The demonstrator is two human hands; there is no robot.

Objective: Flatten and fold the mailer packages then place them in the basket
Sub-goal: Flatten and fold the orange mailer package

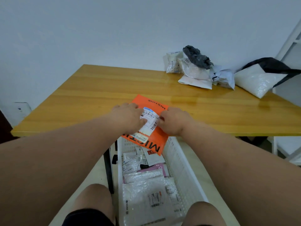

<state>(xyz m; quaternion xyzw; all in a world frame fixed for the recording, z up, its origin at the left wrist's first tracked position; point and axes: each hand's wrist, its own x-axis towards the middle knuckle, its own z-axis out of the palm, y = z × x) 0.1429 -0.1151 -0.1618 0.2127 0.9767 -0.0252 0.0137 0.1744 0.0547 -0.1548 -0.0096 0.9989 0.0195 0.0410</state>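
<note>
An orange mailer (pixel 151 103) with black lettering and a white shipping label lies at the near edge of the wooden table (pixel 91 95), its near end hanging over the edge above the basket. My left hand (pixel 128 117) presses flat on its left side, fingers spread over the label. My right hand (pixel 173 120) presses on its right side, fingertips at the label's edge. Below the table edge, between my knees, stands a white slotted basket (pixel 180 162) holding several flattened mailers.
A heap of crumpled white, grey and dark mailers (pixel 197 70) lies at the table's far right, with a large white-and-black bag (pixel 257 79) beside it. A white shelf frame (pixel 291 46) stands to the right. A black table leg (pixel 108 168) runs left of the basket.
</note>
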